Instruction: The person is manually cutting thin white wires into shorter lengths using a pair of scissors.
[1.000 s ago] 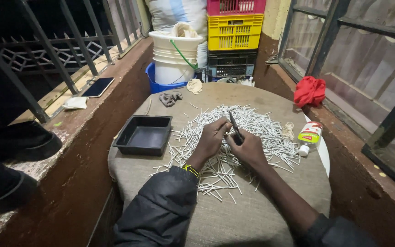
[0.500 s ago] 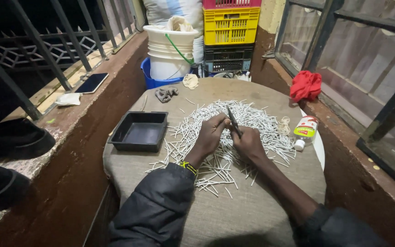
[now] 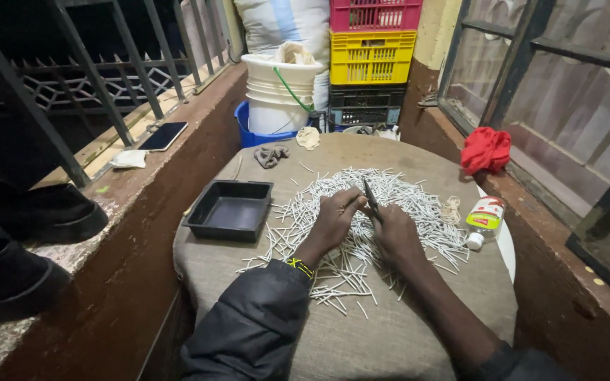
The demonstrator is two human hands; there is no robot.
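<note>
The left hand (image 3: 333,222) perhaps hides a thin stick's end.

Both arms reach forward from the bottom edge and converge just beside the heap of thin white sticks (image 3: 361,212). The left hand (image 3: 335,220) rests knuckles-up on the near side of that heap, fingers curled inward toward the other hand, a yellow-and-black band round its wrist, a dark sleeve covering the forearm. The right hand (image 3: 394,233) lies just right of it, nearly touching, forearm bare, fingers closed round a slim dark tool (image 3: 371,200) that points away over the heap.
</note>
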